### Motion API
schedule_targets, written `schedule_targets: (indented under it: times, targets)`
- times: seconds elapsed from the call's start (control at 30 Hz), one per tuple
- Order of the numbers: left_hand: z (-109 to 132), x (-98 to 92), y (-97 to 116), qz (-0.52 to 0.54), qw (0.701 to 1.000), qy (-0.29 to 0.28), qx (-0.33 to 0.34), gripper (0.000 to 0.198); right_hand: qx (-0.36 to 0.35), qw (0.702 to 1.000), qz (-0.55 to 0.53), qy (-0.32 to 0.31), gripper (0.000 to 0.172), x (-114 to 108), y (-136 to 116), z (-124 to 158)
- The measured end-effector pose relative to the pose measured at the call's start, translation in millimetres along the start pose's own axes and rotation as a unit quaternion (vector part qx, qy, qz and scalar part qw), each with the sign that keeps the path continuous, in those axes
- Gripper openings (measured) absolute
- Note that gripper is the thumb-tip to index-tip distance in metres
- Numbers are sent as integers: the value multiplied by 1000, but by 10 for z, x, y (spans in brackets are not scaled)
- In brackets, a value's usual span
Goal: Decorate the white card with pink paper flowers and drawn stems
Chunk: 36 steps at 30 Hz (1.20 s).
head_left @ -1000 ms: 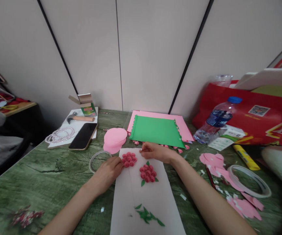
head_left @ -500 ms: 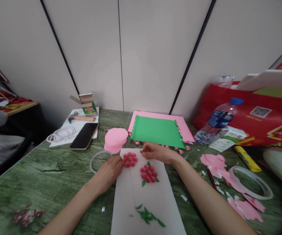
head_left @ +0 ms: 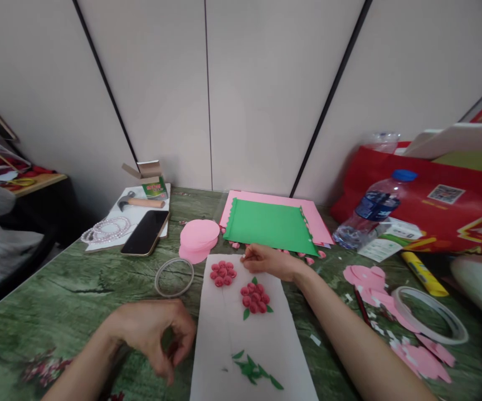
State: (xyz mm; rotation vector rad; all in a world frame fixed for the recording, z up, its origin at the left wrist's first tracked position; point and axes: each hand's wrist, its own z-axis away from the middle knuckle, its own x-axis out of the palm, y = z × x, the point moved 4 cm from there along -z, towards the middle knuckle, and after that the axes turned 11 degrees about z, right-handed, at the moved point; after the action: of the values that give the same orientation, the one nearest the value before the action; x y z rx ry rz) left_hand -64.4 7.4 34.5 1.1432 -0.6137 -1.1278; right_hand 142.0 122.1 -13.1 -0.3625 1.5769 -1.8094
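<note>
A white sheet (head_left: pixel 244 340) lies on the green table in front of me, bearing two clusters of small red paper rolls (head_left: pixel 222 273) (head_left: pixel 254 296) and loose green leaf cut-outs (head_left: pixel 255 370). My right hand (head_left: pixel 268 260) rests at the sheet's far edge, beside the clusters, with its fingers pinched together; what they hold is too small to name. My left hand (head_left: pixel 152 333) hovers over the table left of the sheet. Its fingers are curled downward, and a small reddish spot shows between them.
Green paper (head_left: pixel 268 225) lies on pink sheets at the back, beside a stack of pink circles (head_left: pixel 199 236). Tape rings (head_left: pixel 174 277) (head_left: pixel 431 314), a phone (head_left: pixel 145 232), a hammer (head_left: pixel 140 201), beads (head_left: pixel 106 229), a water bottle (head_left: pixel 374 209), a glue stick (head_left: pixel 422 273), pink scraps (head_left: pixel 420 353) and a red bag (head_left: pixel 433 206) surround the sheet.
My left hand has left the upper red cluster and drawn back toward me, off the sheet, with its fingers curling in. The right hand has stayed put.
</note>
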Motion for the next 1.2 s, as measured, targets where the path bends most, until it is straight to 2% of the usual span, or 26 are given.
schedule_targets:
  times: [0.1,0.17,0.2,0.27,0.37,0.4,0.43,0.47,0.53,0.7,1.03,1.2]
  targets:
    - [-11,3,-4,14,1000,-14,-8,20,2,1000,12,-4,30,7,-15,11]
    - [-25,-21,10,10,1000,8,-2,17,3,1000,11,-5,30,9,-14,11]
    - [-38,-60,11,9,999,46,3,16,3,1000,10,-5,30,8,-8,9]
    - [-66,-201,-18,7,984,177,19,16,3,1000,5,-4,32,8,9,0]
    - [-84,-483,-109,-74,905,417,43,19,1,1000,4,-3,33,7,30,-13]
    - [-114,-551,-131,-139,881,451,43,17,-1,1000,6,-3,33,8,31,-16]
    - [-161,-604,-146,-193,865,461,45,16,-2,1000,8,-3,33,8,29,-16]
    - [-217,-648,-154,-233,858,455,52,17,-3,1000,10,-2,33,8,25,-14]
    - [-341,-714,-156,-282,861,420,56,19,-3,1000,7,-3,34,8,12,-8]
    - [-548,-802,-111,-294,885,354,65,19,-2,1000,-6,-18,35,13,-21,5]
    - [-544,-835,-143,-278,903,323,51,19,-3,999,12,-31,30,10,-94,33]
    - [-546,-837,-162,-259,912,317,25,28,-2,1000,8,-30,30,11,-62,10]
